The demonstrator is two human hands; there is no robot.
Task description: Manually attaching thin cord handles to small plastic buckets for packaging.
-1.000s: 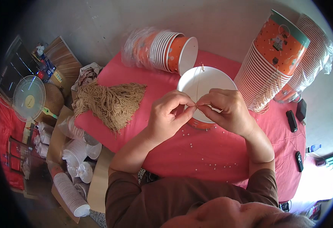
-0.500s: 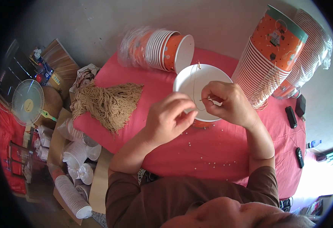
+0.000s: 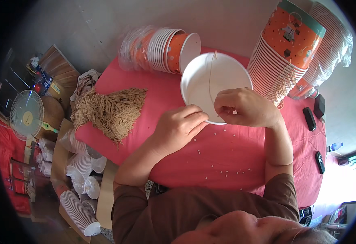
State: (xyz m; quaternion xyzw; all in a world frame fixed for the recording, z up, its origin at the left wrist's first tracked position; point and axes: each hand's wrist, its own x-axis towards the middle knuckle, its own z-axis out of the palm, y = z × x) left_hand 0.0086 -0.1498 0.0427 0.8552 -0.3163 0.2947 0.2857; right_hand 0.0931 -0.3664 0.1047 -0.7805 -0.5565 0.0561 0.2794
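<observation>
A paper bucket, white inside, stands tilted on the pink cloth with its mouth toward me. A thin tan cord is fastened at its far rim and runs across the mouth to the near side. My left hand is closed on the near rim, thumb and fingers pinching its edge. Just inside that rim, my right hand pinches the free end of the cord between thumb and fingers; the tip is mostly hidden. A fanned bundle of tan cords lies left of my hands.
On the pink cloth lie several small white bits. Behind the bucket lies a plastic-wrapped bucket stack; a tall orange bucket stack stands right. Black devices lie at the right edge. A cardboard box holds white cups at left.
The bucket has tipped toward me, its mouth showing more fully. My left hand has come down onto the near rim, and my right hand has brought the cord end to that rim.
</observation>
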